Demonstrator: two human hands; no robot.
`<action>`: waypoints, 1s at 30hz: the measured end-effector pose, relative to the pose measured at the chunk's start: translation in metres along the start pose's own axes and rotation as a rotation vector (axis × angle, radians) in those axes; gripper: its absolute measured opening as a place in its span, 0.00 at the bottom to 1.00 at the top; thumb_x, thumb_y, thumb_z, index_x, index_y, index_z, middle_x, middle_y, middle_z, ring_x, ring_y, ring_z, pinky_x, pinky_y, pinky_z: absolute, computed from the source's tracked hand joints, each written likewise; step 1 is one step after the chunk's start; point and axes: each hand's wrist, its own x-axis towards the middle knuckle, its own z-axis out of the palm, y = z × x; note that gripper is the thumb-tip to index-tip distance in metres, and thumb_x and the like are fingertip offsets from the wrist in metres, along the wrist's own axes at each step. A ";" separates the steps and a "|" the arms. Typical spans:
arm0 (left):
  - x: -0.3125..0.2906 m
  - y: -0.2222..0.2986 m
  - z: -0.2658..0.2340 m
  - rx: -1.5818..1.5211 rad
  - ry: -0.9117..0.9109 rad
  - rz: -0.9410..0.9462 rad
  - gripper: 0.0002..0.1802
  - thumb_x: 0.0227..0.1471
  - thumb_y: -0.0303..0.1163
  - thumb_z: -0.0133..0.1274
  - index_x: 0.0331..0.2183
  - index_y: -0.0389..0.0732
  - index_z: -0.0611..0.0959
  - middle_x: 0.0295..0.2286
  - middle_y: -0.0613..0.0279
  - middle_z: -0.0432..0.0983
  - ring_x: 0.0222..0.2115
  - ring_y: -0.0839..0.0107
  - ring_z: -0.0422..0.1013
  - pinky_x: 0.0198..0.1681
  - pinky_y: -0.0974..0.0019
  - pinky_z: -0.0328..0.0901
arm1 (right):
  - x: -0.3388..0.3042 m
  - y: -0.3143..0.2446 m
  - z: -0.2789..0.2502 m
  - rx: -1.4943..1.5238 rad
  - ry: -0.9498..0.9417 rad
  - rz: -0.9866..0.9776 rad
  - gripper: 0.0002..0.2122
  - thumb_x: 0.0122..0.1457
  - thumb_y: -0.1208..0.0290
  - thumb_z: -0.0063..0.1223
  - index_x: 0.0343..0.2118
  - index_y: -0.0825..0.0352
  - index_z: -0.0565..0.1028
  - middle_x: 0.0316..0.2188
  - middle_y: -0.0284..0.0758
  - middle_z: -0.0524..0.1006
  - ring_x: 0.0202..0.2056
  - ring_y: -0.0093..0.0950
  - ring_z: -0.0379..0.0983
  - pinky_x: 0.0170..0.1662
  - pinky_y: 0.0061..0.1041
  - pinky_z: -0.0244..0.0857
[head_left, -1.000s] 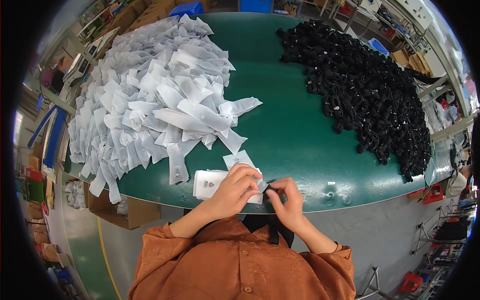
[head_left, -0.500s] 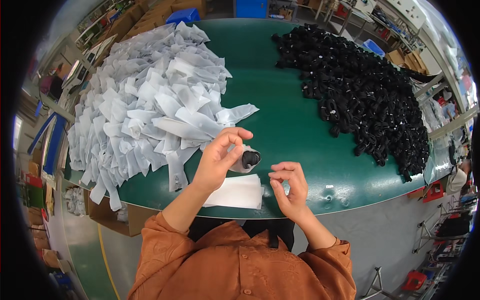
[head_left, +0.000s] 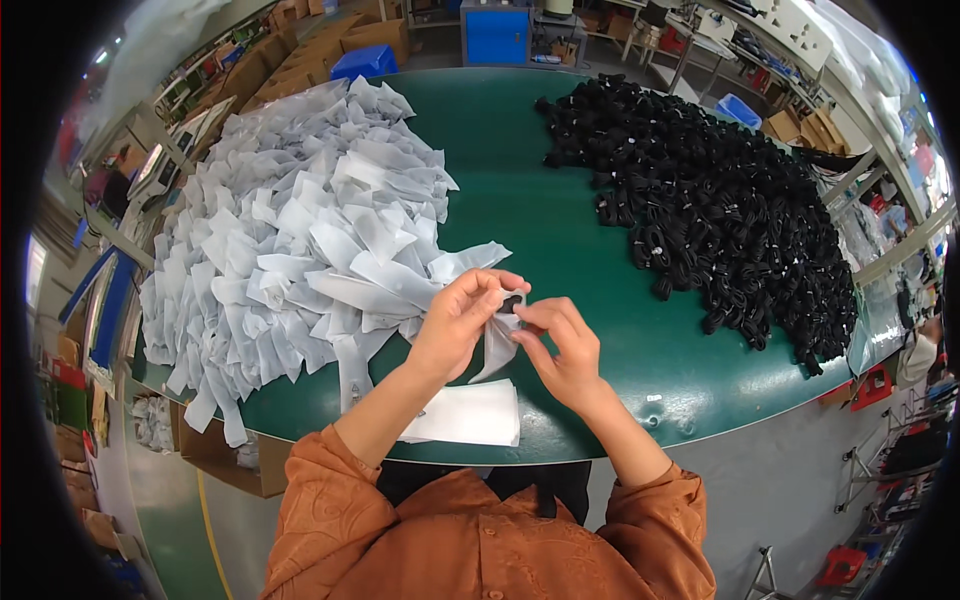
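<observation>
Both hands meet over the near middle of the green table (head_left: 560, 250); the left hand (head_left: 455, 325) pinches the mouth of a small white pouch (head_left: 497, 345) with its fingers closed on the fabric, and the right hand (head_left: 565, 345) also has its fingers together on the pouch edge, beside a small black item (head_left: 514, 298) that sits at the opening (how deep it is inside, I cannot tell); the pouch hangs down between the two hands, just above the table. On the far right lies a very big heap of black items (head_left: 720, 200), and on the left a wide heap of white pouches (head_left: 290, 240), which look flat and empty; near the table edge, under the left forearm, rests a flat white piece (head_left: 470, 415), apart from the heaps. Judging from this, the packing seems to be at an early stage; one item is going into one pouch, and both heaps remain large, so most of the work is not yet done.
</observation>
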 end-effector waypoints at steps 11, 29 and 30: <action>0.026 0.063 -0.089 0.247 0.288 0.248 0.10 0.65 0.32 0.50 0.45 0.39 0.78 0.45 0.60 0.76 0.44 0.72 0.71 0.50 0.67 0.66 | 0.062 0.012 0.004 0.322 0.120 0.132 0.04 0.64 0.80 0.52 0.40 0.70 0.74 0.40 0.36 0.73 0.34 0.22 0.74 0.36 0.21 0.68; 0.056 -0.019 -0.125 2.043 -0.057 0.332 0.34 0.40 0.47 0.66 0.51 0.50 0.83 0.57 0.51 0.69 0.62 0.42 0.58 0.60 0.20 0.41 | 0.078 0.235 -0.267 -1.358 0.223 0.423 0.30 0.54 0.44 0.62 0.57 0.53 0.73 0.60 0.39 0.67 0.61 0.45 0.62 0.58 0.51 0.60; 0.060 -0.019 -0.125 2.040 -0.056 0.336 0.34 0.40 0.47 0.66 0.51 0.50 0.83 0.57 0.51 0.69 0.62 0.42 0.58 0.60 0.20 0.41 | 0.083 0.243 -0.281 -1.324 0.205 0.459 0.31 0.54 0.43 0.61 0.58 0.53 0.73 0.60 0.38 0.67 0.60 0.45 0.62 0.57 0.52 0.61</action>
